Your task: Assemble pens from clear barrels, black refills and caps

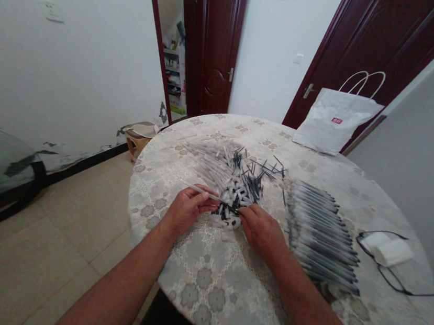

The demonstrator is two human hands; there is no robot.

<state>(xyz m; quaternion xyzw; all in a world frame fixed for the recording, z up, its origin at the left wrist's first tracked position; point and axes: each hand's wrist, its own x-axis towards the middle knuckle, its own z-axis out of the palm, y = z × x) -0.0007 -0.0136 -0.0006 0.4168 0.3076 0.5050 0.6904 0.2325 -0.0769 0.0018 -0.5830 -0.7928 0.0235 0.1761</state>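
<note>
My left hand (186,207) is closed around a clear, whitish pen barrel (195,186), which points to the upper left. The fingers of my right hand (260,230) pinch a thin black pen part (231,207) close to the barrel's right end; whether the two touch is too small to tell. Just beyond and beneath both hands is a pile of small white and black pieces (232,193), like pen caps or plugs. Loose clear barrels (211,164) lie behind my left hand. Slim black sticks (254,180), like refills or tips, are scattered behind my right hand.
Right of my right forearm lies a row of clear pens with dark insides (318,225). Black-framed glasses (395,284) and folded white tissue (392,250) sit at the right. A white paper bag (337,119) stands at the back of the round, cloth-covered table (207,274).
</note>
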